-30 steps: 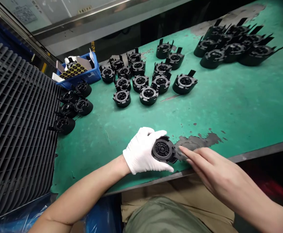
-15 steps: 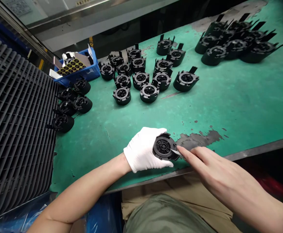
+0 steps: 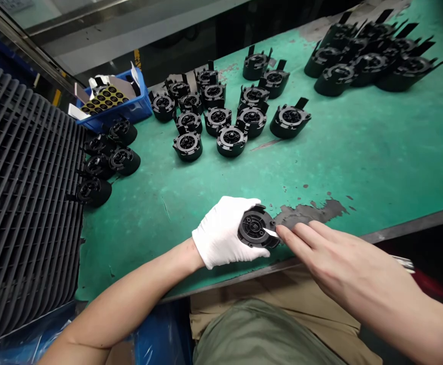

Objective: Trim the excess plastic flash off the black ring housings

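My gloved left hand point(image 3: 229, 233) grips a black round plastic housing point(image 3: 253, 229) near the table's front edge. Its ribbed face is turned up, with the thumb and fingers around the sides. In my bare right hand point(image 3: 320, 248) is a slim knife, whose pale pointed blade point(image 3: 270, 232) lies over the right part of that face. Whether the tip touches the plastic, I cannot tell. Most of the knife's handle is hidden by the hand; a metallic end point(image 3: 404, 263) shows behind the wrist.
Several similar black housings point(image 3: 231, 141) stand mid-table, with more clustered at the far right point(image 3: 335, 78) and the left point(image 3: 124, 159). A blue bin point(image 3: 135, 106) holds a sheet of round stickers point(image 3: 105, 99). A grey ribbed rack point(image 3: 23, 203) borders the green table point(image 3: 160, 187).
The right hand has shifted slightly, turning the knife so its blade shows broader and its metallic end is visible. The view has moved a little; the left hand keeps its grip.
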{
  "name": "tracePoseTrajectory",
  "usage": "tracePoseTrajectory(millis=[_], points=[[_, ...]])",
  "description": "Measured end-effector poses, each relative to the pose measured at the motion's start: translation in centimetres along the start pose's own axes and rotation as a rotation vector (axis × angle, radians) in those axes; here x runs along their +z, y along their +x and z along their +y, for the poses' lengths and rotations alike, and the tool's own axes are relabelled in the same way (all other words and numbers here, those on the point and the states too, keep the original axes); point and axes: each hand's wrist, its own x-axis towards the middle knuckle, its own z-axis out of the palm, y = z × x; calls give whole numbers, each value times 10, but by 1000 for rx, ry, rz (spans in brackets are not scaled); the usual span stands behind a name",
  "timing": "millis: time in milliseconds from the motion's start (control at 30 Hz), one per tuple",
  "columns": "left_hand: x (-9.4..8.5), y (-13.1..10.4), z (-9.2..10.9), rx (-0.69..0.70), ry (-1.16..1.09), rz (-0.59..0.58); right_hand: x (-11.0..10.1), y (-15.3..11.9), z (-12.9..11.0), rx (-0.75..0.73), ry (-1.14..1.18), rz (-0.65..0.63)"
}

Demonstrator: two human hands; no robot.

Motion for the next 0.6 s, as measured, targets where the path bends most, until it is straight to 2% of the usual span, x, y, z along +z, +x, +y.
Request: tracePoseTrajectory(millis=[233,467,600], points=[[-1,0,2,7,-17,13,-2,3,-6,15,-74,-93],[3,-2,1,-1,-13,34,-6,15,-5,70,-124,-56],[0,2,3,-19,-27,13,-6,16,-5,72,-70,39]])
